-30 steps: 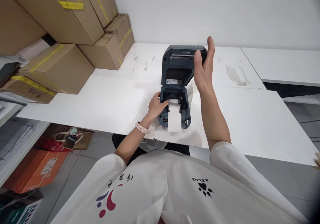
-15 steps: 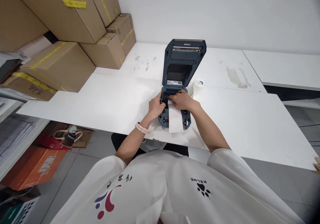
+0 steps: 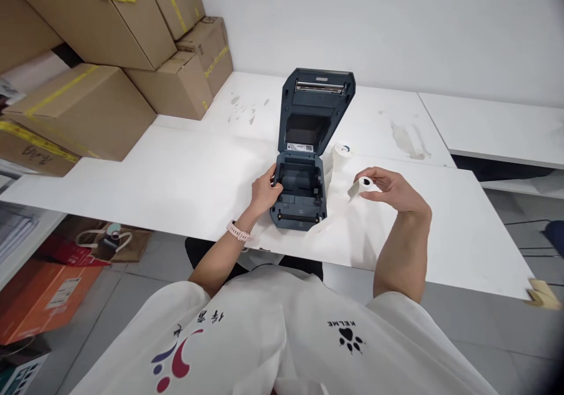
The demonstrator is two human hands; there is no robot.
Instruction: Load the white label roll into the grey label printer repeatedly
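Note:
A dark grey label printer stands on the white table with its lid raised and its inner bay bare of paper. My left hand is closed round the printer's left side wall, thumb over the rim. To the right of the printer, my right hand pinches a small white paper roll by its edges, its dark core hole facing me. A loose white strip trails from near the roll toward the printer's front right corner. Behind, a second white roll stands beside the printer.
Cardboard boxes with yellow tape are stacked at the table's left. The white table extends right, with a tan object at its front right corner. A white wall rises behind; an orange box is on the floor at left.
My right hand has lifted the paper roll out of the printer and moved right with it. The paper strip no longer lies across the printer's front. My left hand stays on the printer's side.

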